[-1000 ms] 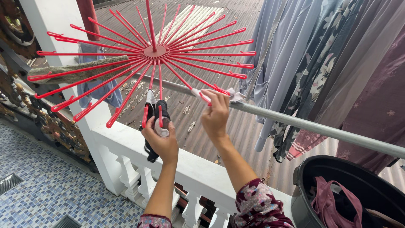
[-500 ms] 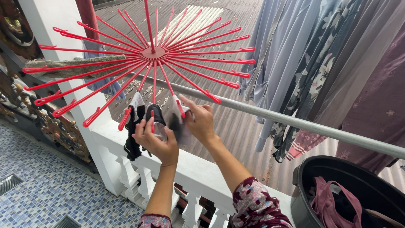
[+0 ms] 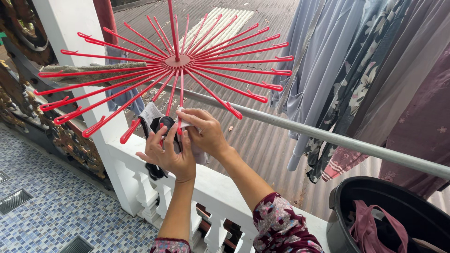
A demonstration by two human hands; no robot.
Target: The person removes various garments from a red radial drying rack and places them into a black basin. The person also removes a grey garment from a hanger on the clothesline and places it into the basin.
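A red round drying rack (image 3: pixel 178 61) with many thin spokes hangs in front of me. Small black and white garments (image 3: pixel 152 117) hang from its near spokes. My left hand (image 3: pixel 166 154) is under them, fingers spread against the cloth. My right hand (image 3: pixel 204 133) grips a white and grey piece of cloth (image 3: pixel 185 122) at a near spoke. A long brownish cloth (image 3: pixel 96 68) lies over the spokes on the left.
A grey metal rail (image 3: pixel 328 136) runs across, with several garments (image 3: pixel 356 70) hanging at the right. A black tub (image 3: pixel 342 206) holding pink laundry (image 3: pixel 370 225) stands at the lower right. A white balustrade (image 3: pixel 140 168) and pillar (image 3: pixel 70 28) are below; a corrugated roof (image 3: pixel 262 145) lies beyond.
My right hand came down from the rail to the near spokes with the white cloth. The rack turned, bringing the hanging garments leftward. My left hand opened against them.
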